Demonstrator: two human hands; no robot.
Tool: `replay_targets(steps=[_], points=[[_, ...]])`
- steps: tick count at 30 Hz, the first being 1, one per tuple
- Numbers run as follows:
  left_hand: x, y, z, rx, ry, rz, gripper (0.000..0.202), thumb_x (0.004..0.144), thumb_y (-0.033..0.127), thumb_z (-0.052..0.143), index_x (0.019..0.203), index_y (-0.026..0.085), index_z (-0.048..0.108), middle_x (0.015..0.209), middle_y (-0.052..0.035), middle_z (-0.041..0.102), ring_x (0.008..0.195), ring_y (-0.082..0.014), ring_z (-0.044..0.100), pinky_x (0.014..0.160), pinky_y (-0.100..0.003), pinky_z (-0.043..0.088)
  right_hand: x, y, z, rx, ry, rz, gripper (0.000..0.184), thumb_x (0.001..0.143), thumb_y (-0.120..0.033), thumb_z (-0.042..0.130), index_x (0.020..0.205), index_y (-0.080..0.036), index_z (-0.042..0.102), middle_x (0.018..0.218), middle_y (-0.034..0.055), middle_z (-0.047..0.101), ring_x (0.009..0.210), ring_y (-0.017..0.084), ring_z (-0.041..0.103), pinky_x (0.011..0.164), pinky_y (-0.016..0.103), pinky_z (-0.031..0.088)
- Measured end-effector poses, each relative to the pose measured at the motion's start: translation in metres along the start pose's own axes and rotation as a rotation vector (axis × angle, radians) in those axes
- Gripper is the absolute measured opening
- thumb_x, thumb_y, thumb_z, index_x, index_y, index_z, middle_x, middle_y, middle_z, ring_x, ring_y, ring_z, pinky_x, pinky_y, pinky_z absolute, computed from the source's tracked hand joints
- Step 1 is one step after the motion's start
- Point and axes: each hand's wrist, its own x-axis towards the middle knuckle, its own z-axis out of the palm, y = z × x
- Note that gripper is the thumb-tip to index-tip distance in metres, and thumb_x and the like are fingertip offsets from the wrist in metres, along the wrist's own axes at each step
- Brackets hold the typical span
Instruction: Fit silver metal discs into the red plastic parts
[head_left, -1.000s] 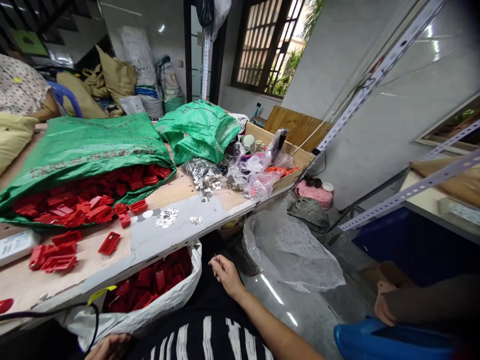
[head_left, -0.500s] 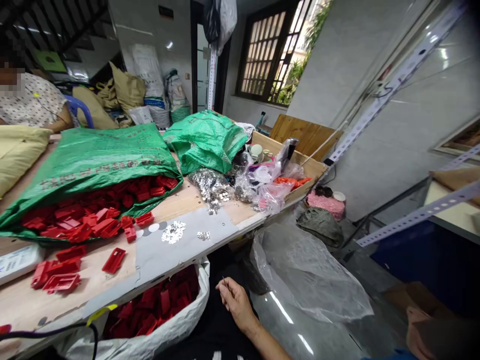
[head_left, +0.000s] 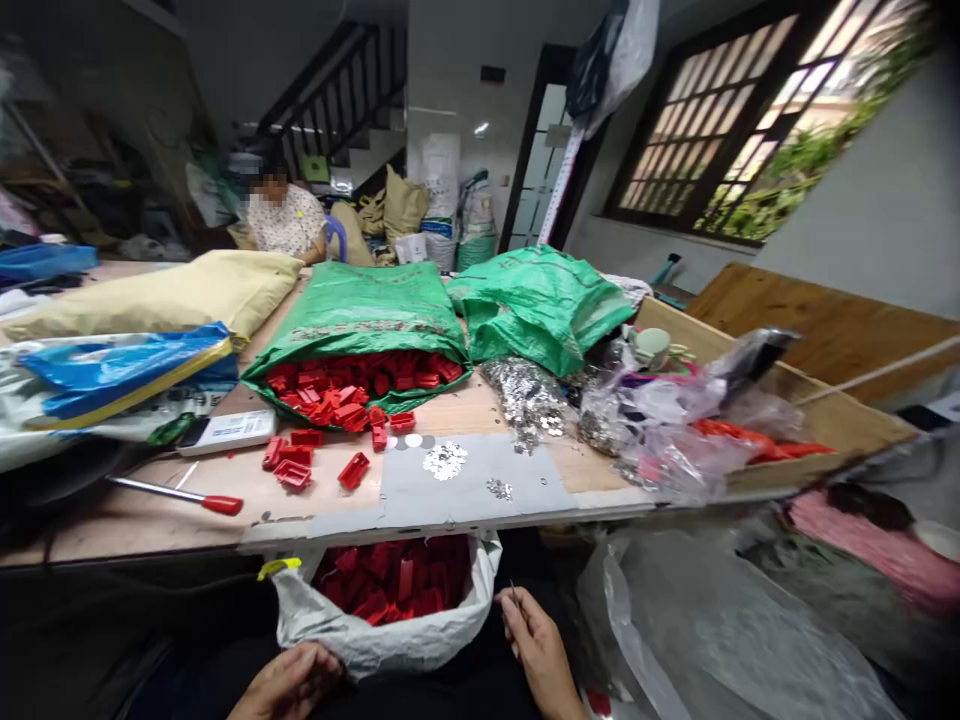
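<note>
My right hand (head_left: 536, 640) is closed in a pinch on a thin dark pointed tool (head_left: 513, 590), with only its tip showing above the fingers. It is just right of a white woven sack (head_left: 405, 645) full of red plastic parts (head_left: 405, 580), below the table edge. At the sack's lower left, my left hand (head_left: 289, 680) has curled fingers pressed together; whether they grip anything is hidden. Above, on a grey sheet (head_left: 420, 500) on the table, lie a pile of shiny discs (head_left: 445, 460) and a smaller heap of metal bits (head_left: 499, 489). Loose red housings (head_left: 354, 470) lie to their left.
A green sack (head_left: 367, 310) spills red parts onto the table. Silvery pieces in a clear bag (head_left: 525, 395) and a wooden tray (head_left: 862, 440) with plastic bags are on the right. A red-handled lever (head_left: 223, 504) juts out at left. Another person (head_left: 289, 220) sits across the table.
The view has swung left and now takes in more of the table. My left hand has come into view beside the white sack. My right hand keeps its pinch on the thin tool.
</note>
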Motion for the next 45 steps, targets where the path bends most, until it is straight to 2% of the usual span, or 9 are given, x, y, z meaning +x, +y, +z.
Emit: replay_targets(steps=[9,14,18,22,27,29,31,38,45], points=[[0.002,0.001,0.01,0.023,-0.104,0.111,0.015,0.072,0.025,0.074,0.074,0.01,0.072,0.079,-0.0104,0.071,0.083,-0.019,0.065,0.091,-0.031,0.044,0.013,0.01,-0.006,-0.039,0.017,0.067,0.049,0.074,-0.065,0.054,0.087,-0.018,0.059,0.063,-0.0021,0.046,0.055,0.013,0.042,0.047,0.023,0.034],[0.001,0.005,0.014,0.319,-0.126,0.178,0.026,0.071,0.038,0.073,0.075,0.012,0.073,0.08,-0.0096,0.071,0.08,-0.0192,0.062,0.081,-0.03,0.044,0.024,0.013,-0.011,-0.11,0.019,0.046,0.049,0.07,-0.067,0.056,0.079,-0.019,0.06,0.06,-0.0024,0.047,0.053,0.013,0.043,0.048,0.024,0.035],[-0.025,0.029,0.042,0.772,-0.324,0.141,0.027,0.069,0.037,0.075,0.086,0.016,0.075,0.088,-0.0077,0.073,0.087,-0.0214,0.062,0.082,-0.031,0.042,0.029,0.02,-0.017,-0.107,0.024,0.034,0.051,0.071,-0.068,0.053,0.082,-0.018,0.06,0.059,-0.0027,0.047,0.052,0.012,0.042,0.047,0.023,0.035],[-0.048,0.065,0.082,0.794,-0.465,0.163,0.031,0.072,0.034,0.072,0.096,0.015,0.073,0.094,-0.01,0.073,0.087,-0.0213,0.064,0.081,-0.032,0.044,0.036,0.022,-0.009,-0.084,-0.004,0.021,0.051,0.071,-0.068,0.054,0.078,-0.018,0.059,0.058,-0.0035,0.044,0.051,0.011,0.041,0.046,0.023,0.034],[-0.019,0.097,0.114,0.91,0.076,0.774,0.027,0.076,0.029,0.066,0.101,0.019,0.068,0.095,-0.0079,0.07,0.087,-0.0223,0.063,0.08,-0.034,0.048,0.039,0.02,-0.001,-0.051,-0.01,-0.028,0.049,0.07,-0.067,0.056,0.073,-0.018,0.059,0.057,-0.0029,0.047,0.05,0.011,0.041,0.046,0.023,0.034],[0.002,0.105,0.12,1.121,0.247,1.089,0.035,0.076,0.022,0.064,0.111,0.023,0.065,0.111,-0.0079,0.064,0.101,-0.025,0.058,0.091,-0.039,0.044,0.037,0.021,-0.004,-0.051,0.007,-0.034,0.048,0.072,-0.065,0.056,0.077,-0.018,0.061,0.056,-0.0031,0.046,0.049,0.011,0.041,0.045,0.023,0.034],[0.022,0.113,0.124,1.297,0.362,1.249,0.043,0.078,0.018,0.06,0.121,0.023,0.06,0.122,-0.0095,0.059,0.115,-0.0276,0.051,0.101,-0.043,0.037,0.034,0.023,-0.009,-0.053,0.035,-0.03,0.048,0.072,-0.065,0.057,0.08,-0.018,0.062,0.056,-0.003,0.047,0.049,0.011,0.041,0.045,0.023,0.034],[0.065,0.125,0.132,1.402,0.439,1.178,0.049,0.072,0.016,0.065,0.12,0.014,0.06,0.112,-0.0156,0.063,0.11,-0.0323,0.051,0.101,-0.049,0.034,0.028,0.027,-0.017,-0.065,0.063,-0.003,0.048,0.073,-0.063,0.056,0.085,-0.017,0.063,0.059,-0.0022,0.049,0.052,0.013,0.045,0.047,0.024,0.036],[0.062,0.119,0.137,1.227,0.373,1.065,0.039,0.078,0.023,0.062,0.116,0.017,0.061,0.109,-0.012,0.069,0.098,-0.026,0.061,0.091,-0.041,0.043,0.034,0.011,-0.005,-0.052,0.111,-0.02,0.048,0.074,-0.063,0.056,0.085,-0.016,0.062,0.058,-0.0021,0.049,0.051,0.012,0.044,0.046,0.024,0.037]])
